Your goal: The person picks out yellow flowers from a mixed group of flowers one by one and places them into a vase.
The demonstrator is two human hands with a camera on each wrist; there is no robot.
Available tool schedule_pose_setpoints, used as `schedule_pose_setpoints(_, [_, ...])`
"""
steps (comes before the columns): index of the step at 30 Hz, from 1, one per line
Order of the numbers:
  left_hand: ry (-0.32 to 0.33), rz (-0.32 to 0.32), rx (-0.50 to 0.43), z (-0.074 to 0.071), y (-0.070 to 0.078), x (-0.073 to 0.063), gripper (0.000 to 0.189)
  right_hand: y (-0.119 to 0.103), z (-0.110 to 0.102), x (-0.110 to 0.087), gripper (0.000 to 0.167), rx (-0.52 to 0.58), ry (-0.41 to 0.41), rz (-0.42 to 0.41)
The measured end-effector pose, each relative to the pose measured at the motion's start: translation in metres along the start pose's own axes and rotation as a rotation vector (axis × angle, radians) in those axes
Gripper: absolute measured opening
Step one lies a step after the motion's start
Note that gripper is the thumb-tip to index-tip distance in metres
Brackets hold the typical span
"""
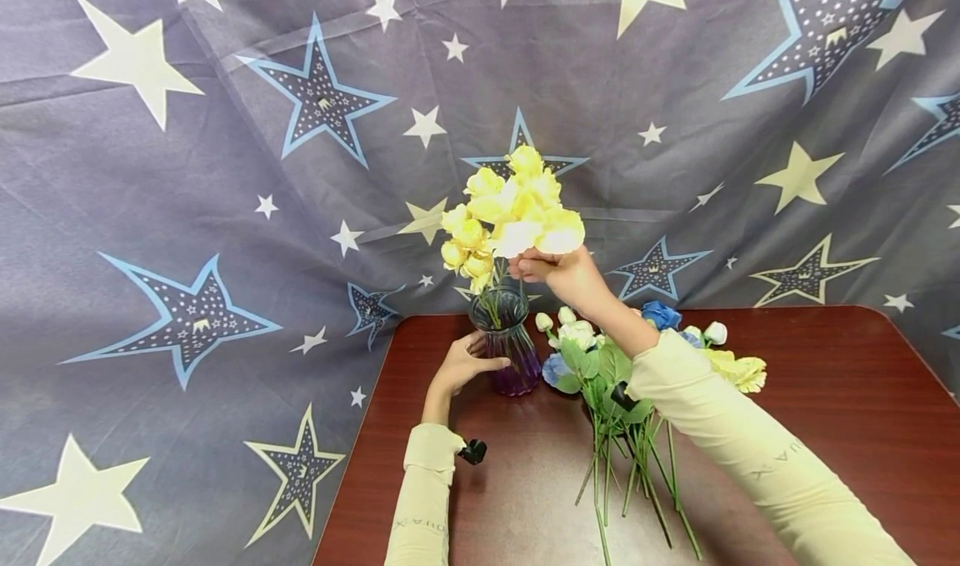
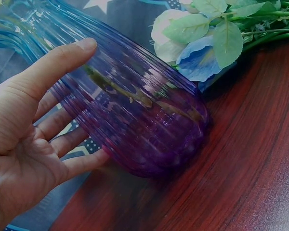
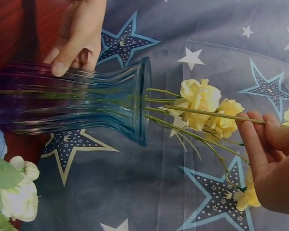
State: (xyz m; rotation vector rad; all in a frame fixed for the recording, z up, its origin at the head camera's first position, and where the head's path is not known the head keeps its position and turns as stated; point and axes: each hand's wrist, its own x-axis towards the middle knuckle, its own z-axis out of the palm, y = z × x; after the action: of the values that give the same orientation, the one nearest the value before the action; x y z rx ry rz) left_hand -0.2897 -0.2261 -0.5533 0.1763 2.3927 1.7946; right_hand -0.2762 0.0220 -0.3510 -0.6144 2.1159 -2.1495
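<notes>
The yellow flower stood nearly upright above the vase, its long axis running up and down, bloom end uppermost and the cut end of its stem pointing down at the vase's mouth. That lower tip was just above the rim, outside the glass. The right hand pinched the stem between thumb and fingers, so the flower's bare lower stem ran from this grip toward the vase and its bloom lay beyond it. In the head view the petals ran together brightly, so it was hard to say exactly which belonged to the held stem. Other yellow blooms leaned out of the vase, their stems inside it.

The right forearm reached in from the vase's right, with the hand above the mouth. The left hand grasped the vase from its left, thumb on the near side and fingers about the far side, its forearm extended forward. The vase stood upright on the tabletop; to its right lay a flower pile, stems toward the person.
</notes>
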Motion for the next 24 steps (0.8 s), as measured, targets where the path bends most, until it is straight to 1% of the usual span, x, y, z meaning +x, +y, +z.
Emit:
schedule_pose_setpoints(8, [0.01, -0.018, 0.0, 0.0, -0.002, 0.001, 0.086, 0.008, 0.004, 0.0, 0.019, -0.055, -0.017, -0.049])
schedule_pose_setpoints(15, [0.01, -0.008, 0.007, 0.0, -0.003, 0.001, 0.085, 0.015, 0.005, 0.002, 0.016, -0.026, -0.009, -0.069])
schedule_pose_setpoints(17, [0.01, -0.007, 0.003, 0.0, -0.003, 0.002, 0.086, 0.015, 0.006, 0.003, 0.016, -0.037, -0.013, -0.083])
schedule_pose_setpoints(20, [0.002, -0.008, -0.001, -0.001, -0.004, 0.002, 0.086, 0.016, 0.007, 0.003, 0.016, -0.061, -0.02, -0.083])
schedule_pose_setpoints(22, [-0.018, -0.021, 0.005, -0.001, 0.0, 0.001, 0.088, 0.017, 0.008, 0.003, 0.017, -0.069, -0.029, -0.075])
schedule_pose_setpoints(23, [-0.026, -0.026, 0.006, -0.002, 0.005, -0.001, 0.089, 0.018, 0.008, 0.003, 0.018, -0.069, -0.033, -0.07])
schedule_pose_setpoints(24, [-0.024, -0.028, 0.009, -0.002, 0.005, -0.001, 0.089, 0.019, 0.009, 0.003, 0.019, -0.064, -0.038, -0.064])
